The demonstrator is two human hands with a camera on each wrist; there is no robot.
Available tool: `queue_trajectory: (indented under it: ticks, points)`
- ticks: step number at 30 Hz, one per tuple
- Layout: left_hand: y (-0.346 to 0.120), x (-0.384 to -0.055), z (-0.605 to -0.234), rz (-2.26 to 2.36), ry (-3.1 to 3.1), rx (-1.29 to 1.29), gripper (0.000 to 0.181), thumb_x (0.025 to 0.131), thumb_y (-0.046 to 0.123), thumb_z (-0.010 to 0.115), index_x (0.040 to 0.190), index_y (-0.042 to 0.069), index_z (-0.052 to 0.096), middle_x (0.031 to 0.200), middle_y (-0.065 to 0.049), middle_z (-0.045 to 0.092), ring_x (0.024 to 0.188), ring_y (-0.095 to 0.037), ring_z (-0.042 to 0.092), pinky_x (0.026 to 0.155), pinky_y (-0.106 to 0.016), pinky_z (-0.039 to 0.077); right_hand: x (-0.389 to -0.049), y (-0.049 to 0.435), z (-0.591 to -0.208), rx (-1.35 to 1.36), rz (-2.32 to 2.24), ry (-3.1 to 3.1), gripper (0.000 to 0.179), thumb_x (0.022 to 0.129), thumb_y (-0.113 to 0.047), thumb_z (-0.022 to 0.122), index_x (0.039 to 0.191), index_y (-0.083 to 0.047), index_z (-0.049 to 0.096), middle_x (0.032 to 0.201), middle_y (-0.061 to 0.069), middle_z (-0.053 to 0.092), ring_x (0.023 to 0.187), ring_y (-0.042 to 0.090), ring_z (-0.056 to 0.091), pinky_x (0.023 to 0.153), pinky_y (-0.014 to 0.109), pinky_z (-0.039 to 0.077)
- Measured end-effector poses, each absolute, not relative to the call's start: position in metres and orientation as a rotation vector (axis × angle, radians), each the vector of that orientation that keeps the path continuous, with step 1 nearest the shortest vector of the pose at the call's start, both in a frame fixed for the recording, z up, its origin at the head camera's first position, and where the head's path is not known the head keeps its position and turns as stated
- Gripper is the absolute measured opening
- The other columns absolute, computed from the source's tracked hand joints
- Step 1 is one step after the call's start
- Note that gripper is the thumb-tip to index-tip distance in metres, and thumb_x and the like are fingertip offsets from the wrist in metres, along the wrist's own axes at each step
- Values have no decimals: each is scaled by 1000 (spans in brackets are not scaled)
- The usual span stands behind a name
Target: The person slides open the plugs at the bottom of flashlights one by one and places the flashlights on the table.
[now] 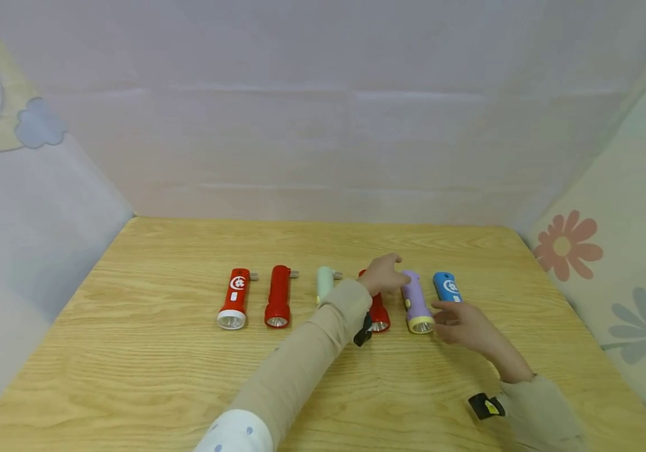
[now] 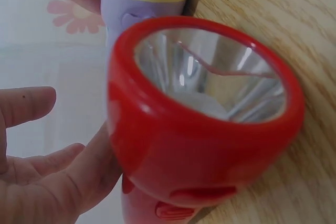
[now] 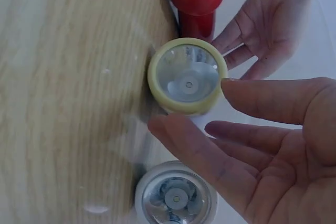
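Observation:
A purple flashlight (image 1: 415,300) with a yellow head lies between my hands. My left hand (image 1: 382,275) reaches over the red flashlight (image 1: 378,312), its fingers spread beside the purple tail and its grip empty. In the left wrist view, that red flashlight's head (image 2: 205,145) fills the middle, with the left fingers (image 2: 79,182) behind it. My right hand (image 1: 469,328) is beside the purple flashlight's head, fingers loosely extended. In the right wrist view, the thumb tip meets the yellow rim (image 3: 155,90), and the forefinger (image 3: 184,137) lies just below it.
Right of the purple flashlight is a blue one (image 1: 447,287), its head hidden by my right hand. Leftward lie a pale green flashlight (image 1: 324,282), a plain red one (image 1: 279,295) and a red one with a white head (image 1: 234,298). Cloth walls surround the wooden table (image 1: 130,351).

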State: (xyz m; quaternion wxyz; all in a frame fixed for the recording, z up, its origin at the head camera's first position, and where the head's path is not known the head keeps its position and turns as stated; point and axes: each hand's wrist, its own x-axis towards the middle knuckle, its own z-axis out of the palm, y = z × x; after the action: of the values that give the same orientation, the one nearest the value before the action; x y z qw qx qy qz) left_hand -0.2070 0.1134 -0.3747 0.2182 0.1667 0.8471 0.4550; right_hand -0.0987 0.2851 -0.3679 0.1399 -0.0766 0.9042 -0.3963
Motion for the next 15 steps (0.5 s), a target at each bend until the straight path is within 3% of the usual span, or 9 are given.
queue_trajectory:
  ticks: [6,10,15]
  points:
    - [114,-212,-379,1108,2425,448,50,87,19,56,134,9,44,133,-7,47,97,-15,49,79,-26,41,-102,281,-376,-316,-1002,2725,43,80,1,61,115,22,47,96,27,62,86,35,61,67,37,51]
    - [115,-216,-380,1002,2466,502,46,88,15,51,134,10,46,134,-5,46,110,-16,48,86,-25,40,-103,278,-378,-307,-922,2777,41,80,0,61,113,21,49,97,28,62,90,38,60,72,44,50]
    - [117,-216,-379,985,2452,507,47,88,11,49,135,9,44,133,-6,47,104,-15,50,82,-23,41,-103,274,-376,-344,-892,2809,39,80,0,62,111,21,51,98,29,61,89,39,60,72,46,49]
